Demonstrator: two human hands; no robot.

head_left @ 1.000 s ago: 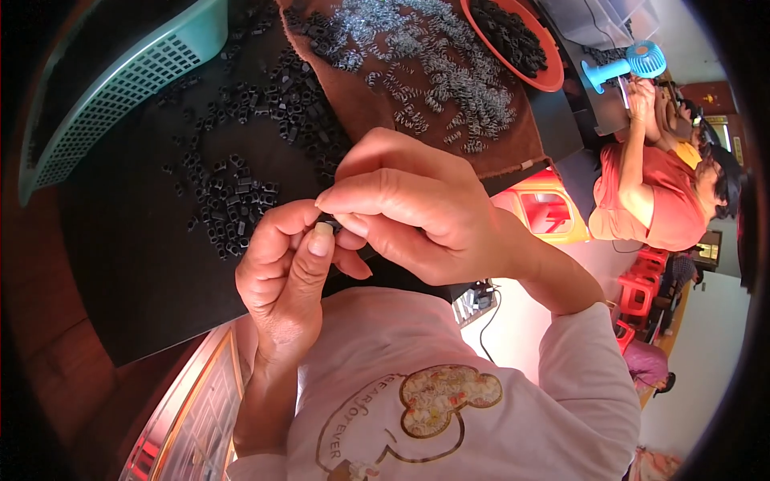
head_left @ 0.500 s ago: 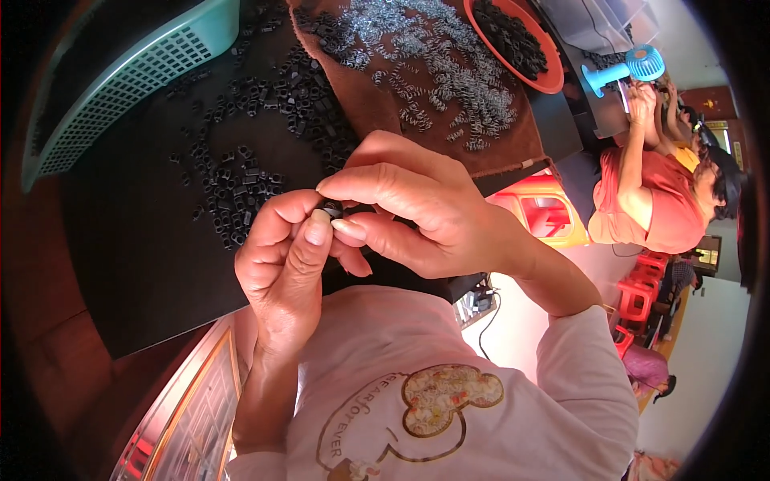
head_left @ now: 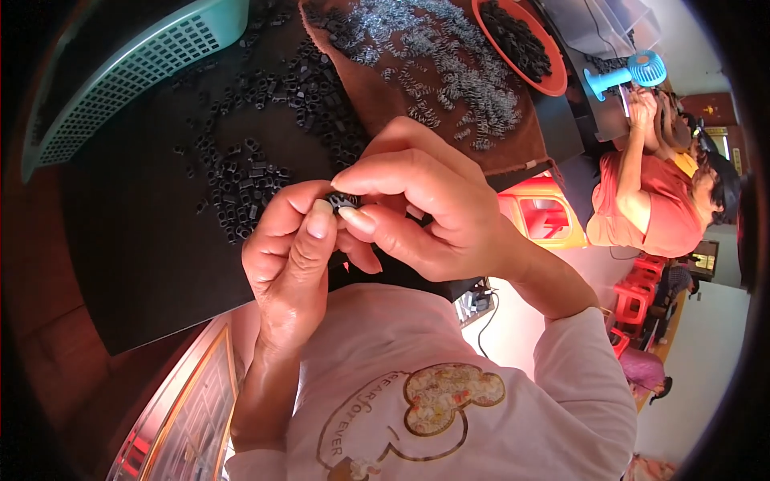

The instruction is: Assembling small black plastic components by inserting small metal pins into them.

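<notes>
My left hand (head_left: 290, 255) and my right hand (head_left: 419, 210) meet above the near edge of a black work mat (head_left: 136, 240). Between their fingertips sits a small black plastic part (head_left: 343, 200), pinched by the thumb and forefinger of each hand. Most of the part is hidden by my fingers. Several loose black parts (head_left: 249, 180) lie scattered on the mat just beyond my left hand. A heap of small metal springs (head_left: 453, 76) lies on a brown cloth (head_left: 385, 100) behind my right hand.
A teal slotted basket (head_left: 128, 72) stands at the far left of the mat. An orange bowl (head_left: 553, 80) holds more black parts at the back right. Another person in an orange top (head_left: 642, 200) works at the right beside a blue hand fan (head_left: 630, 74). Red stools (head_left: 638, 301) stand below.
Both hands have stayed together on the small part and shifted slightly lower in view. My fingers have closed tighter around it.
</notes>
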